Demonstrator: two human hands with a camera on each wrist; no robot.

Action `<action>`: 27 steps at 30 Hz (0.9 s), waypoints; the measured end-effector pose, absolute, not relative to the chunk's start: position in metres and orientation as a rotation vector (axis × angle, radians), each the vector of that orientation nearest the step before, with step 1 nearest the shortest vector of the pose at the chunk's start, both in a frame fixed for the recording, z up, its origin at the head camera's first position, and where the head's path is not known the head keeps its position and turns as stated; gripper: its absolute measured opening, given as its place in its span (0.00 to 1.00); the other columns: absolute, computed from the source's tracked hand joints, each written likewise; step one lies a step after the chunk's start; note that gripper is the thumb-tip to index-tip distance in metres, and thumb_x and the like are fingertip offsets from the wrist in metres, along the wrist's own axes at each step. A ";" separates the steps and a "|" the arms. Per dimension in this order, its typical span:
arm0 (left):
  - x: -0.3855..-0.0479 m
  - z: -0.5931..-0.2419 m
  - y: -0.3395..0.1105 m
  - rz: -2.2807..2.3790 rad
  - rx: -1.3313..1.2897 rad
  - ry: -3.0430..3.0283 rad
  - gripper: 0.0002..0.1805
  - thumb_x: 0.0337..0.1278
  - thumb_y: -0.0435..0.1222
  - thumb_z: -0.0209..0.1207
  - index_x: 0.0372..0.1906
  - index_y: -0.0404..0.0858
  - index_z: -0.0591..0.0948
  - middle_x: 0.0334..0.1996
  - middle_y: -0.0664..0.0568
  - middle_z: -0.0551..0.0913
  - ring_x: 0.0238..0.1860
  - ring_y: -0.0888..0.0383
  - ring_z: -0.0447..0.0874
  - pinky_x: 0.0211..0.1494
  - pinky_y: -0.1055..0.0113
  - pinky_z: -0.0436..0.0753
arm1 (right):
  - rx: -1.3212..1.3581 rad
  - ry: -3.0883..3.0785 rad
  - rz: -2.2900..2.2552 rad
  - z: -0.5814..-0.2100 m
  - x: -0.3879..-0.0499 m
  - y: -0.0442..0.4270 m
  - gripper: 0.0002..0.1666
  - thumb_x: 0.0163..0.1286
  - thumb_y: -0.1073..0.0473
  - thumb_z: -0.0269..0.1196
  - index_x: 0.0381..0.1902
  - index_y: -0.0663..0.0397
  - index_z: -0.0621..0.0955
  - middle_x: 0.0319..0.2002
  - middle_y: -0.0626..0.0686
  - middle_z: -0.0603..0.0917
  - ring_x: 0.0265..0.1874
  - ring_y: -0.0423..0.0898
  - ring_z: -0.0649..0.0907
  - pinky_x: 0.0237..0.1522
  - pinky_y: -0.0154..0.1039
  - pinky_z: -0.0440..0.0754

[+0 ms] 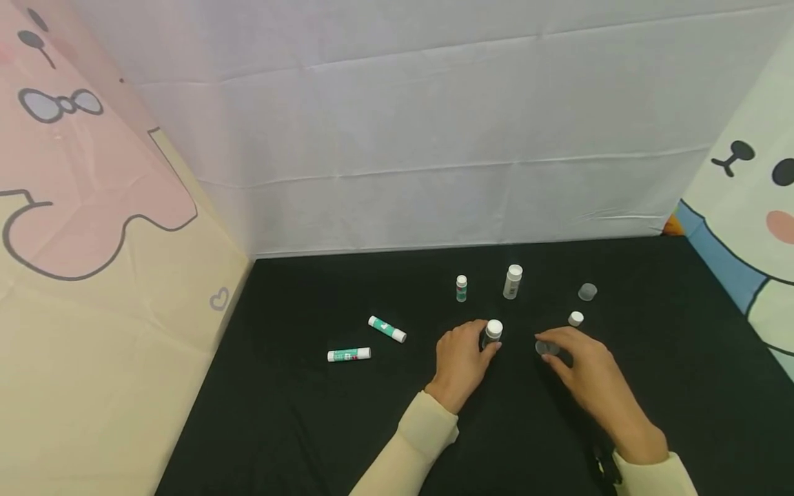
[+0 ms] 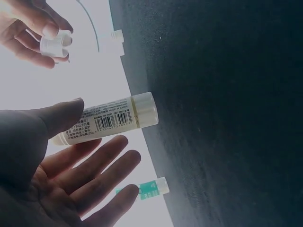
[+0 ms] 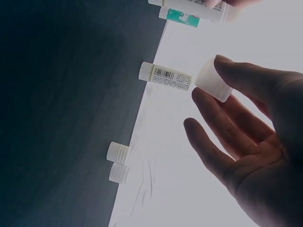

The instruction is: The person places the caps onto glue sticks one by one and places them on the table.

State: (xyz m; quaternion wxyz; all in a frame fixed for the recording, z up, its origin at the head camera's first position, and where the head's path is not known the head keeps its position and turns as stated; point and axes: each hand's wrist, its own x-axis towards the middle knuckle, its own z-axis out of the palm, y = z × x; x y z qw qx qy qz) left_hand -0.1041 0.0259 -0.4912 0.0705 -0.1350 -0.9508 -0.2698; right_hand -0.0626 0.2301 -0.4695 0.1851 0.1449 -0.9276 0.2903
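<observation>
Between thumb and index finger, my left hand (image 1: 460, 358) holds an upright glue stick (image 1: 493, 331) with a white top. The left wrist view shows the barcode on this glue stick (image 2: 111, 119), its lower end near the black cloth. To the right, my right hand (image 1: 586, 365) pinches a translucent cap (image 1: 547, 348) by its sides. In the right wrist view the ribbed wall of that cap (image 3: 213, 81) shows between thumb and fingers. Just beyond the right hand, a small white cap (image 1: 575, 318) sits on the cloth, with another translucent cap (image 1: 587, 292) farther back.
Behind the left hand stand a small green-labelled glue stick (image 1: 462, 288) and a larger glue stick (image 1: 512, 282) with its barcode side showing. Two green-labelled glue sticks, one nearer (image 1: 349, 355) and one farther (image 1: 387, 329), lie at the left. A white curtain (image 1: 397, 207) closes off the back.
</observation>
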 end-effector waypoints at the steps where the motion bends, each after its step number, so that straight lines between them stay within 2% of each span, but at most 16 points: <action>1: -0.104 -0.491 0.026 -0.821 -0.403 -2.862 0.16 0.59 0.43 0.76 0.50 0.44 0.90 0.43 0.55 0.92 0.40 0.59 0.90 0.42 0.65 0.84 | 0.409 -2.613 0.816 -0.469 -0.063 0.230 0.23 0.51 0.76 0.79 0.46 0.60 0.89 0.43 0.56 0.90 0.41 0.58 0.90 0.44 0.60 0.86; 21: -0.094 -0.483 0.018 -0.810 -0.506 -2.752 0.15 0.58 0.39 0.77 0.49 0.46 0.90 0.44 0.57 0.92 0.42 0.58 0.90 0.43 0.66 0.85 | 0.434 -2.545 0.799 -0.464 -0.062 0.221 0.25 0.48 0.77 0.80 0.46 0.60 0.89 0.44 0.55 0.90 0.42 0.56 0.90 0.44 0.57 0.86; 27: -0.088 -0.482 0.013 -0.738 -0.526 -2.731 0.12 0.55 0.39 0.78 0.44 0.46 0.90 0.44 0.58 0.92 0.42 0.59 0.90 0.47 0.65 0.86 | 0.444 -2.515 0.793 -0.463 -0.060 0.218 0.26 0.47 0.77 0.81 0.46 0.59 0.89 0.44 0.54 0.90 0.42 0.54 0.90 0.46 0.46 0.82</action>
